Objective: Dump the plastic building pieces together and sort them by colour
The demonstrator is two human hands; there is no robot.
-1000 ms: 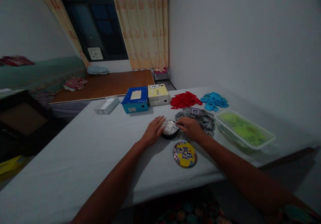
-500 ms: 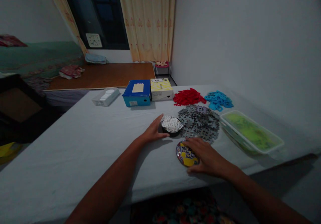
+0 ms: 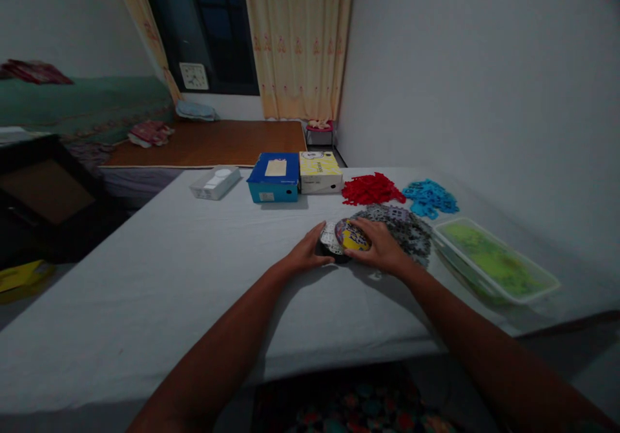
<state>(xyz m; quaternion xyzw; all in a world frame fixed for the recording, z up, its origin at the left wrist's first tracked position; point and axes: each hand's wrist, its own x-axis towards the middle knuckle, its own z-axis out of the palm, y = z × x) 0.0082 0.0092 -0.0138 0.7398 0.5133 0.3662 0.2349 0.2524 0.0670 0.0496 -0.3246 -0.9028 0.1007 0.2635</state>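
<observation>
A round black tin (image 3: 334,252) sits on the table, heaped with small white printed pieces (image 3: 330,236). My left hand (image 3: 309,252) curves round the tin's left side, thumb at its front. In my right hand (image 3: 380,247) is a round lid (image 3: 355,236) with a yellow and purple design, gripped by its rim. The lid is slightly tilted and covers the right part of the tin's contents. Just behind my right hand, a pile of grey interlocking pieces (image 3: 411,232) is partly hidden by it.
Red pieces (image 3: 372,189) and blue pieces (image 3: 431,198) lie in heaps farther back. A clear plastic container (image 3: 498,262) with yellow-green contents stands at the right. Along the back are a blue box (image 3: 274,178), a yellow-and-white box (image 3: 320,173) and a white box (image 3: 216,183).
My right hand has lifted the lid from the table and carried it forward and left onto the tin. My left hand stays at the tin. The view has shifted slightly.
</observation>
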